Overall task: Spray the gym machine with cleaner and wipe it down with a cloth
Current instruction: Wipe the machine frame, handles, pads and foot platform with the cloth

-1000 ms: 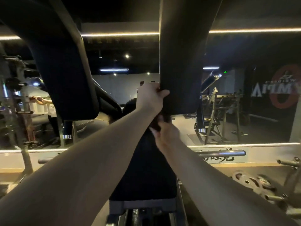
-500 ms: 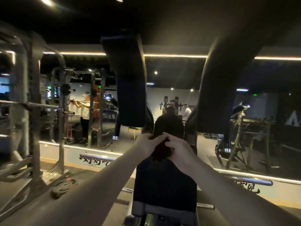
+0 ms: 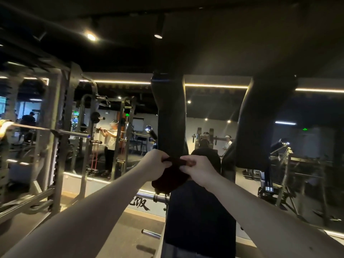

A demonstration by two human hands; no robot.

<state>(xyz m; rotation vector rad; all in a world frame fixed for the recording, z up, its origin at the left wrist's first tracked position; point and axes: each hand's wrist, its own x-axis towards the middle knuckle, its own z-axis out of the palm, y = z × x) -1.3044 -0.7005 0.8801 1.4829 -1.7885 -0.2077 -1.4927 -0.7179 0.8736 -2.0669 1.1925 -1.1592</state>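
Note:
A dark red cloth [image 3: 170,178] hangs bunched between my two hands, in front of the gym machine. My left hand [image 3: 155,165] pinches its top edge on the left, and my right hand [image 3: 200,169] pinches the same edge on the right. Below the cloth stands the machine's black back pad [image 3: 200,213]. Two long black shoulder pads rise above: the left pad [image 3: 170,116] just behind my hands, the right pad [image 3: 260,120] slanting up to the right. No spray bottle is in view.
A wall mirror [image 3: 214,108] runs behind the machine. A squat rack [image 3: 59,136] with a barbell [image 3: 70,134] stands on the left. A person [image 3: 110,144] works at a rack in the mirror. More frames [image 3: 290,174] stand at the right.
My left hand came off the shoulder pad's lower edge and joined the right hand on the cloth. My view swung left and up, and the cloth now hangs stretched between both hands.

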